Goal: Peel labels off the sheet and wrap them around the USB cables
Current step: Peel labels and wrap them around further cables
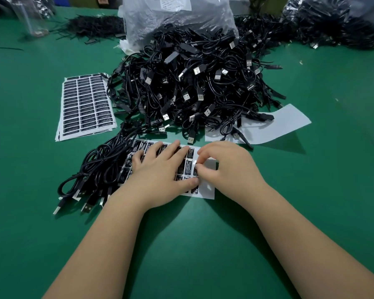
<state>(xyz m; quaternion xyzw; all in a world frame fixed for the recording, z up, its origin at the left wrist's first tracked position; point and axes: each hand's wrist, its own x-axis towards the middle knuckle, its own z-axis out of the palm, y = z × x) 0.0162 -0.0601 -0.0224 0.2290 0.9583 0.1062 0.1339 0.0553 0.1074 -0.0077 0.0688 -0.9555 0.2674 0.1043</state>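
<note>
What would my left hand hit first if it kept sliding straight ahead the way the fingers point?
Probably the loose USB cables at the near edge of the big pile; the left hand lies flat on the label sheet, fingers pointing up-right toward them.

Both bare forearms reached forward from the lower edge of the view, converging toward the middle. The left hand (160,173) lay palm down, fingers straight and spread, thumb stretched toward the right hand (227,167). The right hand's fingers were curled, thumb and forefinger tips pinched together just beside the left thumb.
</note>
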